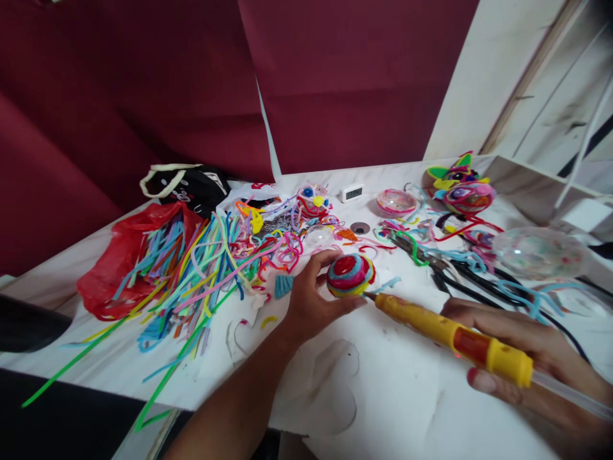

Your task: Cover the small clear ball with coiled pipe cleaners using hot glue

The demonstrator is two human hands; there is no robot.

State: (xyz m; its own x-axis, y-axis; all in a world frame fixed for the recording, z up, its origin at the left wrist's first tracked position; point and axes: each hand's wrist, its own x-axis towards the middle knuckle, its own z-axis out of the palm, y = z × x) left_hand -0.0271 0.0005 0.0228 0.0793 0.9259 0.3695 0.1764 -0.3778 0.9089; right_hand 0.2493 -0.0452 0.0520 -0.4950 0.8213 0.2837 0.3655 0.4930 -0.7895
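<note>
In the middle of the head view my left hand (pixel 313 297) grips a small ball (pixel 348 276) wound with red, blue, pink and yellow pipe cleaner. Thumb and fingers close round its left and lower sides. My right hand (pixel 522 345) is wrapped round a yellow hot glue gun (pixel 431 319), a clear glue stick trailing from its rear end. The nozzle points left and sits at the ball's lower right edge; whether it touches cannot be made out. A short light blue pipe cleaner piece (pixel 389 285) lies just behind the nozzle.
Loose pipe cleaners (pixel 211 255) spill from a red plastic bag (pixel 115 268) at left, several overhanging the front edge. Behind are a black bag (pixel 205 191), a small digital clock (pixel 352 193) and a clear bowl (pixel 396 202). Pliers (pixel 426 255), a clear dome (pixel 539 252) and colourful figures (pixel 464 191) lie right.
</note>
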